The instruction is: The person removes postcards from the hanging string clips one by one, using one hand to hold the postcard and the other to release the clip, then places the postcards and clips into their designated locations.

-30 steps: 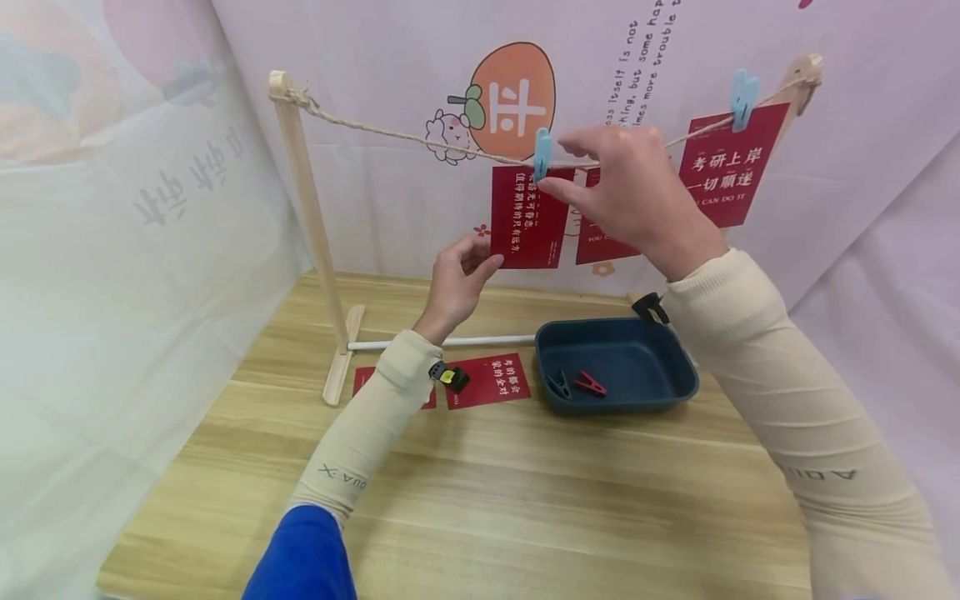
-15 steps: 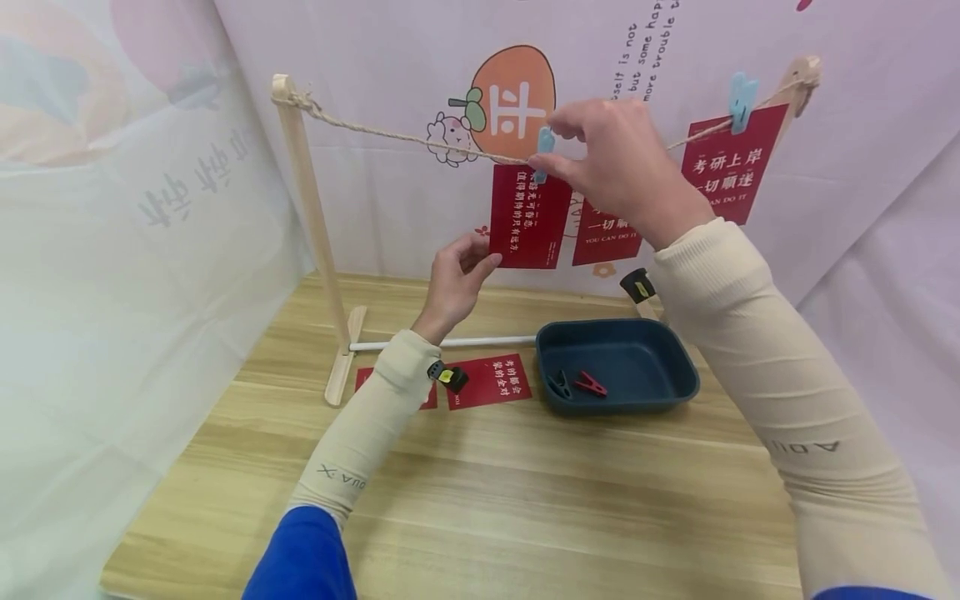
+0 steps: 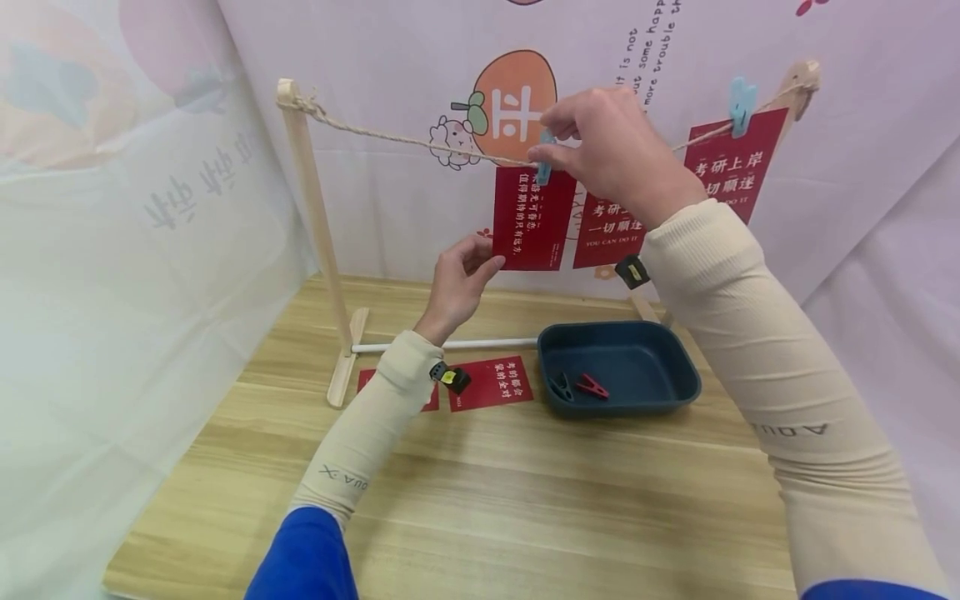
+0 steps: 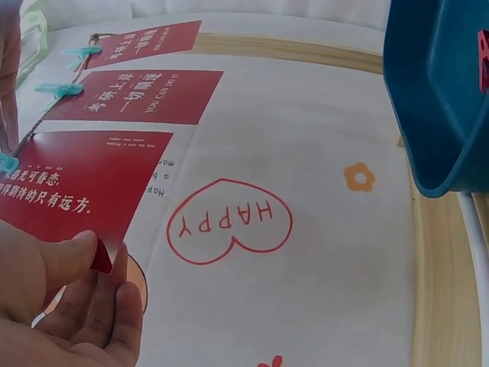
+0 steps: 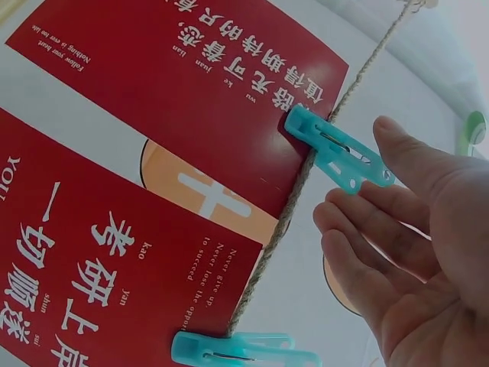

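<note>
Left wrist: left hand (image 4: 85,312) pinches card (image 4: 95,172) reading "Follow your heart"; right hand (image 5: 416,256) at clip (image 5: 325,140), grip unclear.

Cards (image 3: 491,383) left of tray (image 3: 630,407), 2 clips (image 3: 592,386) inside

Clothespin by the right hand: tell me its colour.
The clothespin is light turquoise blue, clearest in the right wrist view.

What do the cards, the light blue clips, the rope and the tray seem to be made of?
Cards: stiff paper or thin card, smooth; thin edges, one bent corner. Clips: probably plastic, glossy and slightly translucent. Rope: natural-looking fibre, perhaps jute, rough and matte; its twist shows. Tray: likely plastic, smooth; rounded, moulded-looking corners.
</note>
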A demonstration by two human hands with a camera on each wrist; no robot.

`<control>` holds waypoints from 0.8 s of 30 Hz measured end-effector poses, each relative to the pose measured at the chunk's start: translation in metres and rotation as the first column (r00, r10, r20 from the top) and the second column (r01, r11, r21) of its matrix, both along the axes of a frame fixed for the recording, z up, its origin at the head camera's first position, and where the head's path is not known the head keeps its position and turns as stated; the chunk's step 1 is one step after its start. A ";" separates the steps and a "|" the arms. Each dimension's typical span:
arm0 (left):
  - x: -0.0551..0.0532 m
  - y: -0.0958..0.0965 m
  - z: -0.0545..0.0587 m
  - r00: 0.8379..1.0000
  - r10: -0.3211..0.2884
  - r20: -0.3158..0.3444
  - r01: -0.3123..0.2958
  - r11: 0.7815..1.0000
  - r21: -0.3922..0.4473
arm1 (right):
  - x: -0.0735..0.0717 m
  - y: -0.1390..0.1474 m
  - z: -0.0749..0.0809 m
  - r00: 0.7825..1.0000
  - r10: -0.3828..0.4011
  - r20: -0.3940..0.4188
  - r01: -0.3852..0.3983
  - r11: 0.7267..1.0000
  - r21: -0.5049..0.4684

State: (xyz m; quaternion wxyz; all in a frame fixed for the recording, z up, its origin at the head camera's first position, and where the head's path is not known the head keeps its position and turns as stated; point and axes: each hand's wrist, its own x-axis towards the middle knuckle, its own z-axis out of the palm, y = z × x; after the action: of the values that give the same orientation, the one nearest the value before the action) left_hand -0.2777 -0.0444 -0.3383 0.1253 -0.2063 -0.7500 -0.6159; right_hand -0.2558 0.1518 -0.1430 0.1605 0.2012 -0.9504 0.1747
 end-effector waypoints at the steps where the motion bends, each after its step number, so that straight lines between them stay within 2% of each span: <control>1: 0.000 0.000 0.000 1.000 0.001 0.001 -0.001 1.000 0.000 | 0.000 0.000 0.000 1.000 0.003 0.000 -0.003 1.000 0.000; 11: 0.000 0.000 0.000 1.000 0.008 0.004 -0.008 1.000 -0.010 | -0.006 -0.001 0.005 0.999 0.017 0.031 -0.017 1.000 0.008; 17: -0.001 0.001 0.000 1.000 0.008 0.002 -0.008 1.000 -0.012 | -0.009 -0.002 0.006 0.999 0.034 -0.005 -0.034 0.999 0.010; 24: -0.001 0.002 -0.001 1.000 0.006 0.009 -0.006 1.000 -0.009 | -0.013 0.001 0.002 0.999 0.044 -0.019 -0.045 0.997 -0.058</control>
State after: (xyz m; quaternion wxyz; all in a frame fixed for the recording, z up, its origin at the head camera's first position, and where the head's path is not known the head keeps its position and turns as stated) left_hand -0.2786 -0.0429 -0.3391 0.1231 -0.2018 -0.7540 -0.6129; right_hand -0.2689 0.1530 -0.1412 0.1708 0.2192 -0.9387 0.2042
